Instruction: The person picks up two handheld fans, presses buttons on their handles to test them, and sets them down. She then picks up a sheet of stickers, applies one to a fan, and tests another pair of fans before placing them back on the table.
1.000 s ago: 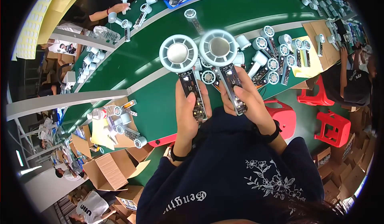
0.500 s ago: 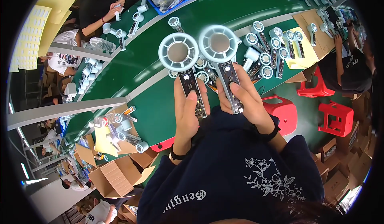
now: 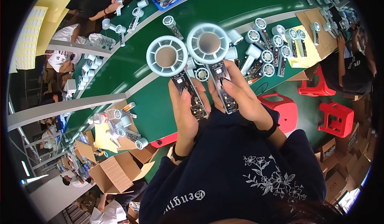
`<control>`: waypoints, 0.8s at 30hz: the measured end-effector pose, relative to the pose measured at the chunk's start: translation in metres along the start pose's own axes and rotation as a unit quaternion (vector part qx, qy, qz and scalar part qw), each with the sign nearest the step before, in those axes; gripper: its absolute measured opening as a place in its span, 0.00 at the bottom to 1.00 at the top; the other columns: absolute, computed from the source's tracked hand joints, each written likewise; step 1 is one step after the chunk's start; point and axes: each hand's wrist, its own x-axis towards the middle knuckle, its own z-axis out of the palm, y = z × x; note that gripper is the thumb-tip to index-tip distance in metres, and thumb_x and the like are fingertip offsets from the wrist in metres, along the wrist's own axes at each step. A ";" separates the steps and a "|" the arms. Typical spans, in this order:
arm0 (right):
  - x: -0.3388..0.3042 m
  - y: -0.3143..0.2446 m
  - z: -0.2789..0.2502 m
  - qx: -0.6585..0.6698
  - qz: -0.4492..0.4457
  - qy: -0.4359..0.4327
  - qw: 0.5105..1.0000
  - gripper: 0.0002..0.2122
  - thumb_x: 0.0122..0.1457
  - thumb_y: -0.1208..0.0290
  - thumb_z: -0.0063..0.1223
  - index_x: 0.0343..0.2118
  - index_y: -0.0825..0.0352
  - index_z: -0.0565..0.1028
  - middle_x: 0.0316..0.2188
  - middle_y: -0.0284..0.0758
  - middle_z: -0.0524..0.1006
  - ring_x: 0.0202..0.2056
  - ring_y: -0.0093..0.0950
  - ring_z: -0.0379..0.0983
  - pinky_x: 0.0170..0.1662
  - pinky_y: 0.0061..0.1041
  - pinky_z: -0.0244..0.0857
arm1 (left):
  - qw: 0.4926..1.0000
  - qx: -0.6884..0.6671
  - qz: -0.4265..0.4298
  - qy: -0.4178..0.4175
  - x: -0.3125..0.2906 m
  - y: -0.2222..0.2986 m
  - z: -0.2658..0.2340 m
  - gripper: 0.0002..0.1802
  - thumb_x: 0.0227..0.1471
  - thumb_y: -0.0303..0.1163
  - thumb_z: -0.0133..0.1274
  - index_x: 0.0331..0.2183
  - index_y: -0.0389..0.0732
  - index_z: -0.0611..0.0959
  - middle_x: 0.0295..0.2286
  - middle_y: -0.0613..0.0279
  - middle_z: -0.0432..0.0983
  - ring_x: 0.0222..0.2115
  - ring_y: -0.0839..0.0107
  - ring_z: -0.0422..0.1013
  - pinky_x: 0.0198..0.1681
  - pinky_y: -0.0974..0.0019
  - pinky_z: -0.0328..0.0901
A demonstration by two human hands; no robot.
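Cardboard boxes (image 3: pixel 116 170), brown and open, sit at the lower left below the green counter (image 3: pixel 152 104), and flat yellow sheets (image 3: pixel 105 133) lie on its near edge under small white parts. More brown cartons (image 3: pixel 340 172) stack at the lower right, near two red stools (image 3: pixel 334 114). Left hand (image 3: pixel 185 112) is raised over the counter, fingers wrapped and thumb pressed along the bare circuit-board handle of a white ring-headed fan (image 3: pixel 167 57). Right hand (image 3: pixel 240 92) grips a second white fan (image 3: pixel 208 43) the same way, just beside the first, heads nearly touching. Similar fans (image 3: pixel 272 44) lie in rows beyond.
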 end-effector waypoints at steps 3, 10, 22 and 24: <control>0.001 0.001 -0.001 -0.001 0.005 -0.007 1.000 0.21 0.63 0.65 0.35 0.55 0.69 0.51 0.32 0.37 0.67 0.20 0.20 0.62 0.23 0.18 0.58 | 1.000 -0.010 -0.010 0.008 -0.001 -0.001 -0.001 0.27 0.59 0.41 0.35 0.53 0.33 0.55 0.30 0.56 0.66 0.14 0.76 0.64 0.13 0.77 0.58; 0.004 0.006 -0.006 -0.037 0.000 0.000 0.999 0.17 0.65 0.68 0.32 0.54 0.69 0.53 0.28 0.34 0.66 0.19 0.17 0.61 0.22 0.16 0.56 | 0.999 -0.017 -0.030 0.018 0.003 -0.006 0.000 0.24 0.60 0.39 0.33 0.52 0.34 0.56 0.29 0.53 0.67 0.13 0.73 0.65 0.12 0.76 0.59; 0.008 0.011 -0.014 -0.048 -0.023 0.001 0.999 0.14 0.65 0.69 0.32 0.51 0.68 0.55 0.25 0.31 0.66 0.19 0.15 0.59 0.23 0.14 0.55 | 1.000 0.012 -0.008 0.025 0.006 -0.015 0.003 0.23 0.60 0.37 0.33 0.53 0.34 0.54 0.30 0.51 0.68 0.13 0.71 0.66 0.13 0.73 0.60; 0.010 0.012 -0.009 -0.048 -0.029 -0.005 0.998 0.14 0.65 0.69 0.32 0.52 0.68 0.55 0.25 0.31 0.66 0.19 0.15 0.59 0.23 0.14 0.55 | 0.998 0.045 0.013 0.040 0.006 -0.017 0.005 0.23 0.60 0.37 0.32 0.53 0.34 0.54 0.30 0.51 0.68 0.13 0.71 0.65 0.13 0.73 0.60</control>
